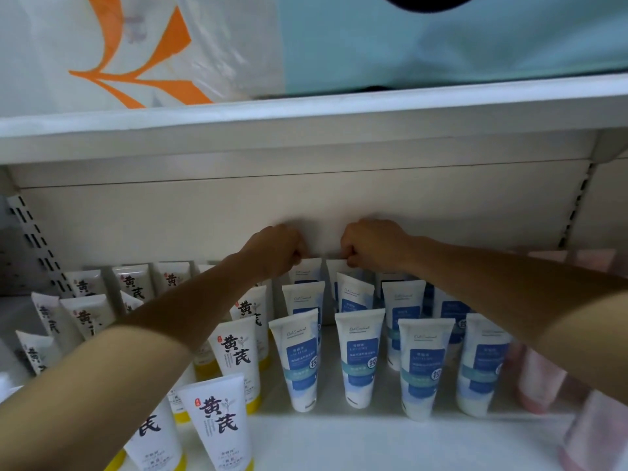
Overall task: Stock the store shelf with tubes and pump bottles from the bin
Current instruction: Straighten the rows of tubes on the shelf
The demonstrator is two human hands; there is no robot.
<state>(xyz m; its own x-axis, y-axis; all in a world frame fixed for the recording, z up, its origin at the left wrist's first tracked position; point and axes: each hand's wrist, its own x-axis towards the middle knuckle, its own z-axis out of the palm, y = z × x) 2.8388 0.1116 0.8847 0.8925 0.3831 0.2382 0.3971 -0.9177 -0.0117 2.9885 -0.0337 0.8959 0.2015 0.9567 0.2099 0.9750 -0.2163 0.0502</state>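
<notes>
Both my arms reach deep into the white shelf (pixel 373 436). My left hand (pixel 277 248) pinches the crimped top of a blue-and-white tube (pixel 307 270) in the back row. My right hand (pixel 368 243) pinches the top of the neighbouring blue-and-white tube (pixel 336 266) beside it. Several more blue-and-white tubes (pixel 360 358) stand cap-down in rows in front of them. White tubes with yellow caps and black characters (pixel 221 419) fill the shelf's left side. Pink tubes (pixel 540 379) stand blurred at the right. No bin or pump bottle is in view.
The upper shelf board (pixel 306 127) hangs low above my hands, carrying a white-and-orange bag (pixel 129 49) and a pale blue pack (pixel 458 45). Slotted uprights (pixel 37 243) frame the back panel at both sides. Bare shelf lies at the front centre.
</notes>
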